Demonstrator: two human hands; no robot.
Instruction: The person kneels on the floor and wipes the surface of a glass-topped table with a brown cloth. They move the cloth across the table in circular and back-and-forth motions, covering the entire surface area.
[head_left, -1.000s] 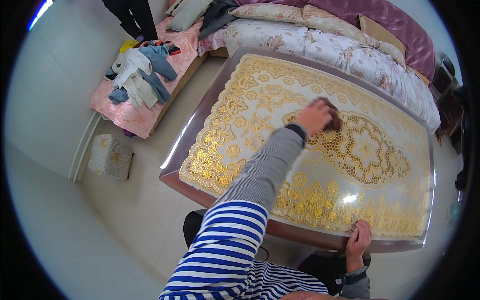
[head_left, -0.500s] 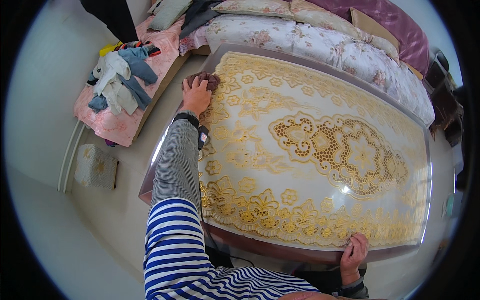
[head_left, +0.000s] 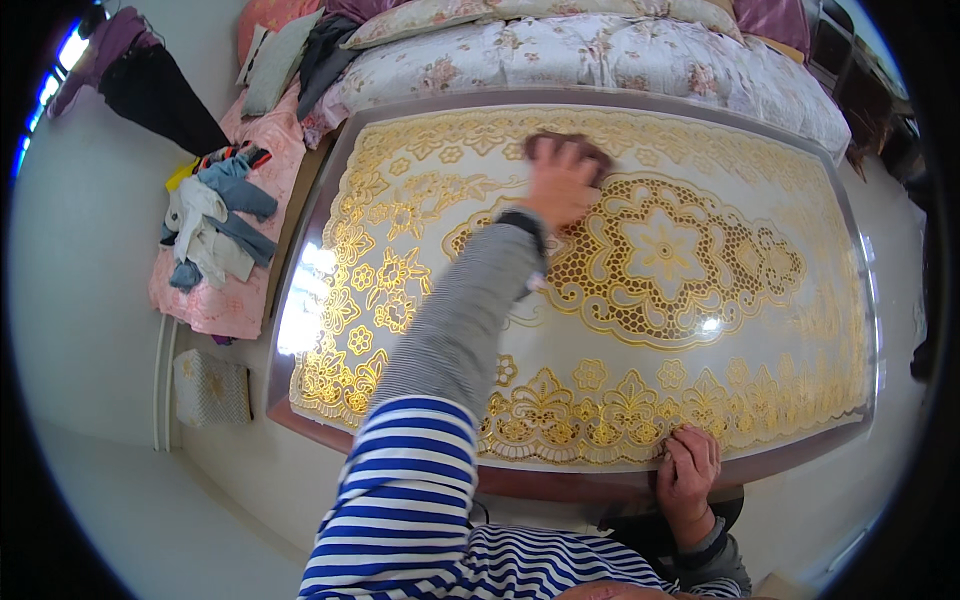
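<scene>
My left hand (head_left: 565,188), slightly blurred, presses a bunched brown cloth (head_left: 592,152) onto the far middle of a table (head_left: 325,205). The fingers lie over the cloth and close on it. A pale tablecloth (head_left: 560,350) with gold floral and lace patterns covers the tabletop, its surface glossy under reflected light. At the near edge, right of centre, my right hand (head_left: 688,468) rests with curled fingers gripping the table's rim. Its thumb side and fingertips are partly hidden.
Behind the table stands a sofa with a floral cover (head_left: 520,55) and cushions. On the left, folded and loose clothes (head_left: 215,220) lie on a pink-covered seat (head_left: 180,300). A patterned stool (head_left: 213,388) stands on the floor. Dark garments (head_left: 160,95) hang at the upper left.
My left hand has swept the cloth from the table's far left corner rightward to the far middle. My right hand stays at the near edge. The view has shifted a little.
</scene>
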